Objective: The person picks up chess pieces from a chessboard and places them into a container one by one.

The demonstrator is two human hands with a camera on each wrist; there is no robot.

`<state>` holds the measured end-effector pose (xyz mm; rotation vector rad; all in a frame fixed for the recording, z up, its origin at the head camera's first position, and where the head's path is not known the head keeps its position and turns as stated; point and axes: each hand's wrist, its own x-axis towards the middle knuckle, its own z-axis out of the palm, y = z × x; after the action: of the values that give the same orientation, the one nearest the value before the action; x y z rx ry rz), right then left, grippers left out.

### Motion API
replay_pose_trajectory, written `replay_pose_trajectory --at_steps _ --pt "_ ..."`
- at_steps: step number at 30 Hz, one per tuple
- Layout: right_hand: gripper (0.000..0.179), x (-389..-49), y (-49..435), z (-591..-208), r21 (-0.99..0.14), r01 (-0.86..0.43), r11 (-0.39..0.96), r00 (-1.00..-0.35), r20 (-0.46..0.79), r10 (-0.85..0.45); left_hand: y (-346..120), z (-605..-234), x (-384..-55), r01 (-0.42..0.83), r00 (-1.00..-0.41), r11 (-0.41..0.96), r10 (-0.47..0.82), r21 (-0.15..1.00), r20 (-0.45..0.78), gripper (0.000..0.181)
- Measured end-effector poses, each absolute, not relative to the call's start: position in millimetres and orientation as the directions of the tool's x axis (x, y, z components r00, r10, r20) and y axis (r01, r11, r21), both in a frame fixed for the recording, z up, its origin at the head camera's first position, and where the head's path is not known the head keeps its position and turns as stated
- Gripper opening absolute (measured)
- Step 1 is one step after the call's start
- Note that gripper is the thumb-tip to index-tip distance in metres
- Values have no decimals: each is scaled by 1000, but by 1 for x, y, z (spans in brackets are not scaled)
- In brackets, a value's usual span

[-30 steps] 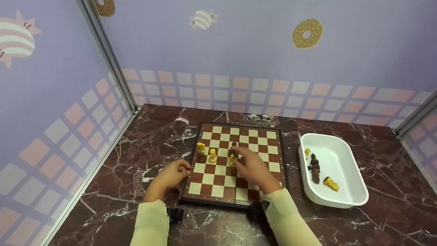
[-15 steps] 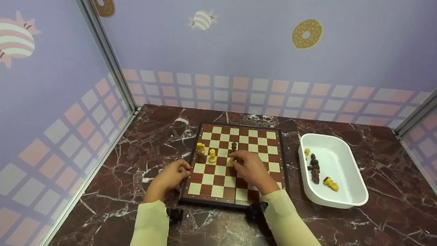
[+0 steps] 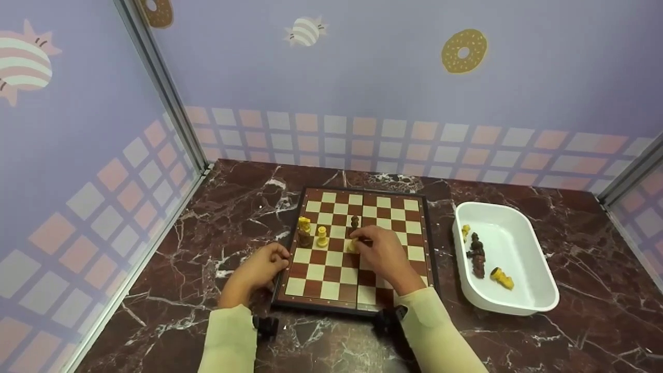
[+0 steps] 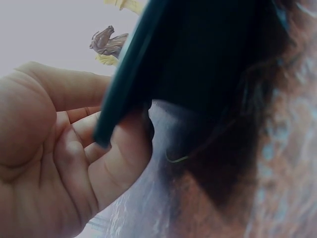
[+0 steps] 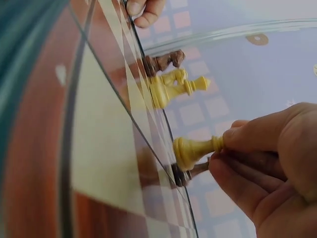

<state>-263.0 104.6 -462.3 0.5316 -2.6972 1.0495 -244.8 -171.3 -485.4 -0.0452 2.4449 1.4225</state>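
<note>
My right hand [image 3: 384, 254] pinches the upper part of a yellow chess piece [image 5: 190, 151], whose base sits at the surface of the chessboard [image 3: 326, 290]. Its top is hidden by the fingers, so its kind cannot be told. Just behind it a dark brown chess piece [image 3: 355, 221] stands upright. At the board's left edge my left hand [image 3: 261, 267] grips the rim, with the thumb on one side and curled fingers [image 4: 126, 153] on the other. Near that edge stand a brown knight [image 3: 304, 239], a yellow knight [image 3: 304, 224] and a taller yellow piece [image 3: 322, 237].
Right of the board is a white tray [image 3: 546, 269] holding several yellow and dark brown pieces, lying down. The dark marbled tabletop [image 3: 248, 186] meets a patterned wall [image 3: 362, 62] at the back. A side wall [image 3: 77, 207] stands at the left.
My right hand has drawn its fingers down and together onto the yellow piece, uncovering more of the dark piece behind. The left hand stays at the board's edge.
</note>
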Motion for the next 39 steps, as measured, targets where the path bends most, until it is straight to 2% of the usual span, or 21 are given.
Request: replay_pose_trajectory --at_steps 18,33,39 --pt "14 -270 127 -450 -663 -460 591 -882 418 -217 -172 -483 -245 -168 -947 518 151 839 -283 11" --pt "13 -268 139 -438 -726 -389 567 -915 377 -145 -171 -484 -245 -167 -950 530 138 831 -279 11" --pt "14 -268 147 -432 -712 -411 569 -899 420 -124 -171 -485 -245 -174 -951 519 133 837 -280 12"
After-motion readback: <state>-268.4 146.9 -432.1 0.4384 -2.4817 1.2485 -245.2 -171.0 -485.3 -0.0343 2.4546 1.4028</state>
